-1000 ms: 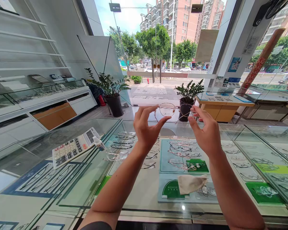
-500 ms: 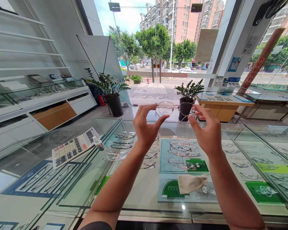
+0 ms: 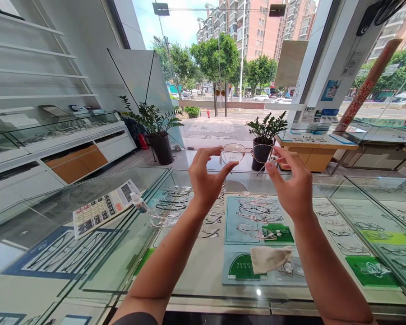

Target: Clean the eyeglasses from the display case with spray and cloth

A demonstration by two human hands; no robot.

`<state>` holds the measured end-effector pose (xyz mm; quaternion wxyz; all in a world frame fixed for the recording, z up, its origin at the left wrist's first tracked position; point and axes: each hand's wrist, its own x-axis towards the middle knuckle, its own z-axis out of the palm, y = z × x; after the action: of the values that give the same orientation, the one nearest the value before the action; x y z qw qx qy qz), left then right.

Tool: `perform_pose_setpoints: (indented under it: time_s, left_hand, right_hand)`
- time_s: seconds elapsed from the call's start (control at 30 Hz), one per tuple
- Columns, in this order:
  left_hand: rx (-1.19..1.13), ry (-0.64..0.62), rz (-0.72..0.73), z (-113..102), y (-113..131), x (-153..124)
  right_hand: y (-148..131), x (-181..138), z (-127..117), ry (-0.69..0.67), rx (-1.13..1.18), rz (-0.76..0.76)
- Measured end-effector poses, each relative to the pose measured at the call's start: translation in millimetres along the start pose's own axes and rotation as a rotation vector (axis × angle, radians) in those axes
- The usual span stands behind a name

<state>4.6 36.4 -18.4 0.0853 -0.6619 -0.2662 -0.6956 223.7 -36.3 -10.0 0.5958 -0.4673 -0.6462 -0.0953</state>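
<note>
Thin-rimmed eyeglasses (image 3: pixel 233 153) with round lenses are held up above the glass counter, the rims facing me. My left hand (image 3: pixel 208 176) grips their left side between thumb and fingers. On the opposite side, my right hand (image 3: pixel 291 180) pinches the frame near the hinge. Both hands are closed on the glasses, and the arms reach forward over the counter. Under the glass below them lie rows of spectacle frames (image 3: pixel 253 210). A pale cloth (image 3: pixel 269 259) rests near a green MOHOE card (image 3: pixel 241 267).
On the glass counter (image 3: pixel 149 178) at left lie a large calculator (image 3: pixel 103 207) and a small white bottle (image 3: pixel 139 203). Beyond the counter stand two potted plants (image 3: pixel 161 149), (image 3: pixel 262 153). A wooden display table (image 3: pixel 316 151) is at the right, and a display cabinet (image 3: pixel 77 155) lines the left wall.
The hands and eyeglasses stay almost in place; the glasses tilt very slightly. Outside, vehicles have shifted along the road.
</note>
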Motion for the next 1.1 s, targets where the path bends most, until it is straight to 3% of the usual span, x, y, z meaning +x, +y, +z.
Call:
perform_pose_setpoints:
  time_s: [0.33, 0.6, 0.93, 1.1]
  left_hand:
    - [0.124, 0.079, 0.134, 1.7, 1.8, -3.2]
    - [0.129, 0.071, 0.108, 1.9, 2.4, -3.7]
    - [-0.116, -0.099, -0.191, 1.7, -14.3, 0.3]
    - [-0.155, -0.137, -0.25, 3.8, -19.0, -1.4]
  right_hand:
    - [10.5, -0.6, 5.8, -0.081, 0.013, 0.053]
    - [12.0, -0.4, 6.9, -0.107, 0.021, 0.054]
    - [2.3, 0.9, 4.6, -0.016, 0.006, -0.008]
    - [0.5, 0.9, 3.5, -0.007, -0.01, -0.028]
